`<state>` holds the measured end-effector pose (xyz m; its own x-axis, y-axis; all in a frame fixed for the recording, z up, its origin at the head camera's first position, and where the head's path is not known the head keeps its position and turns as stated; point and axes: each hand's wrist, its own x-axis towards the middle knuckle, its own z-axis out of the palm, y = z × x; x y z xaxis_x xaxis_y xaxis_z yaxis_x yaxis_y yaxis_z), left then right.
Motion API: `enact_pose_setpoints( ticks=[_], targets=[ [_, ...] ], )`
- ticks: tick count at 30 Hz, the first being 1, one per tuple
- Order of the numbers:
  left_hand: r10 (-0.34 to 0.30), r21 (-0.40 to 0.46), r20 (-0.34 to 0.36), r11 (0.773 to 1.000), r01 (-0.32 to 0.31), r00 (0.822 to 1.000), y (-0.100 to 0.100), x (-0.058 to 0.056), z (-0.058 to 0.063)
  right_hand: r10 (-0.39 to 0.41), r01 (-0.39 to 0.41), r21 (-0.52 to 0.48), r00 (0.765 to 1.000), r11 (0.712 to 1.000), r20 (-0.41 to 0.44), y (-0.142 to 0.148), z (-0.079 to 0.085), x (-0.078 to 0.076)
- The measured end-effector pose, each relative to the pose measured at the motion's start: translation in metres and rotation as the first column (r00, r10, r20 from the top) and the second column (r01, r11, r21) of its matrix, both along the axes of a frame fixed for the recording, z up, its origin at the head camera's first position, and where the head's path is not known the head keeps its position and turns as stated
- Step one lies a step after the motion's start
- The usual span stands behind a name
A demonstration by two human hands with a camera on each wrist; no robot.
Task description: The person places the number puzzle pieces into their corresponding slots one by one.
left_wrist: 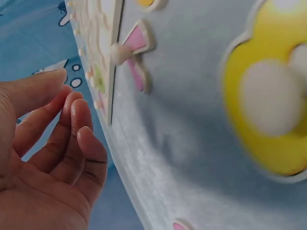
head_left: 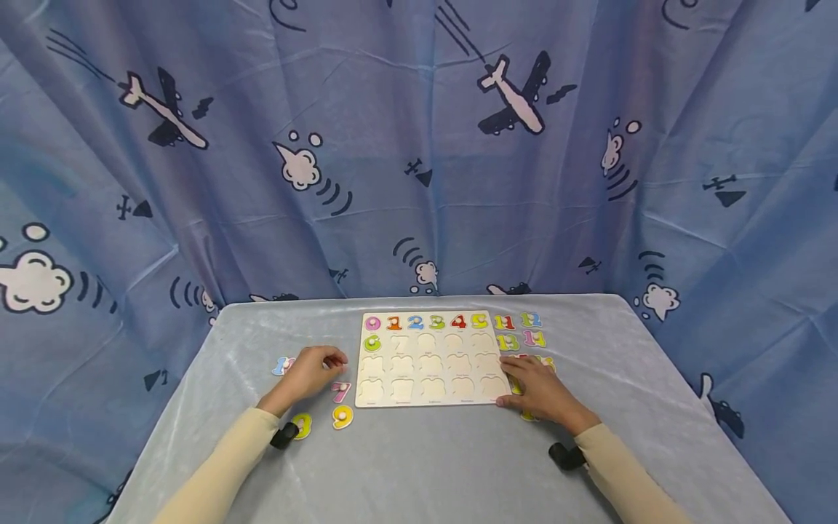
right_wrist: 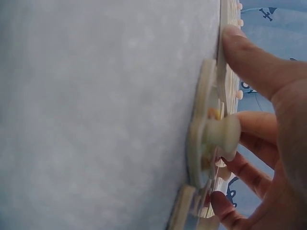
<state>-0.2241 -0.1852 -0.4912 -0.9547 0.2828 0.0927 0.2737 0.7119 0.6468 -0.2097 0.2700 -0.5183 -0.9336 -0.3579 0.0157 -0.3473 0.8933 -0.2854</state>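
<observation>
blue curtain [head_left: 380, 211], 2 printed airplanes [head_left: 513, 100] up high, grey tablecloth [head_left: 419, 466]

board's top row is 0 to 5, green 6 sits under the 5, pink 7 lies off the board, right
No, the green 6 sits under the 0, not the 5; the head view shows it. The top row of the board is 0 to 5, and the pink 7 lies off the board.

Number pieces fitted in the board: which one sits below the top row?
The green 6, alone at the second row's left end; the others, pink 0 through yellow 5, fill the top row.
</observation>
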Motion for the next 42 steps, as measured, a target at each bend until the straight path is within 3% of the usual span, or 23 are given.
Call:
enact_pose_setpoints(
  ticks=[6,12,15,20,30,36,42],
  targets=[
    [-0.010,0.004,0.036,1.000,0.010,0.999,-0.003,0.012,-0.008,-0.002,0.002,-0.005,1.000,1.000,0.010,0.000,0.000,0.001],
    [0.010,-0.013,0.047,1.000,-0.009,0.999,-0.004,0.020,-0.011,-0.011,0.011,-0.003,1.000,1.000,0.005,0.001,0.001,0.000],
    [-0.012,-0.011,0.048,1.000,0.012,0.999,-0.005,0.021,-0.014,-0.008,0.008,-0.001,1.000,1.000,0.005,0.001,0.000,0.000],
    [-0.034,-0.004,0.053,0.999,0.034,0.998,-0.007,0.020,-0.019,-0.006,0.006,-0.004,1.000,1.000,-0.002,0.001,0.001,-0.001],
    [-0.016,0.006,0.067,1.000,0.016,0.998,-0.006,0.019,-0.022,-0.005,0.005,0.006,1.000,1.000,0.001,-0.001,0.001,0.000],
    [0.012,0.000,0.061,1.000,-0.012,0.998,-0.006,0.017,-0.015,-0.005,0.005,0.009,1.000,1.000,0.004,-0.001,0.002,-0.001],
    [0.028,0.017,0.006,0.999,-0.028,1.000,0.001,0.006,-0.004,-0.011,0.011,0.005,1.000,1.000,0.000,0.000,0.000,-0.001]
  ],
)
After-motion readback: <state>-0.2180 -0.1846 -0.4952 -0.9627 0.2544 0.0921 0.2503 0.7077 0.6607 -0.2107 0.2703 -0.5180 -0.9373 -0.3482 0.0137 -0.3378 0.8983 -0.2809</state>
